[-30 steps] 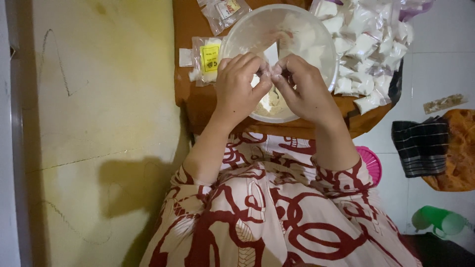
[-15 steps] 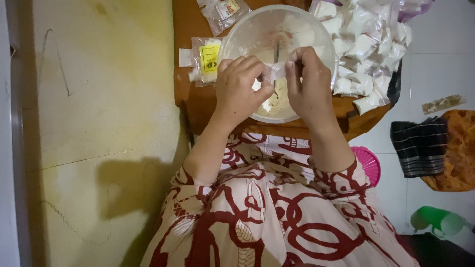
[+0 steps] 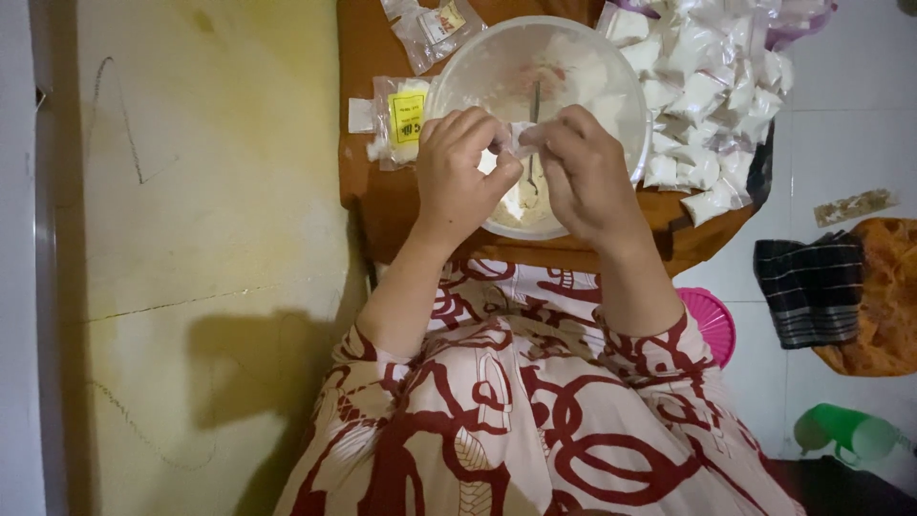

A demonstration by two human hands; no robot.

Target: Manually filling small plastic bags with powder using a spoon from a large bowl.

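In the head view, the left hand (image 3: 460, 177) and right hand (image 3: 585, 177) both pinched a small clear packet (image 3: 521, 137) between their fingertips — held just above the translucent bowl (image 3: 611, 72) on the brown table (image 3: 368, 186). Filled white packets (image 3: 712, 86) lay piled beside the bowl.

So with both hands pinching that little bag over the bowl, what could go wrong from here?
1. The small plastic bag is held only between the left hand and right hand; a slip would likely drop it into the clear bowl.
2. The bowl sits near the table edge, so a nudge might tip it.
3. The spoon in the bowl could snag the bag.
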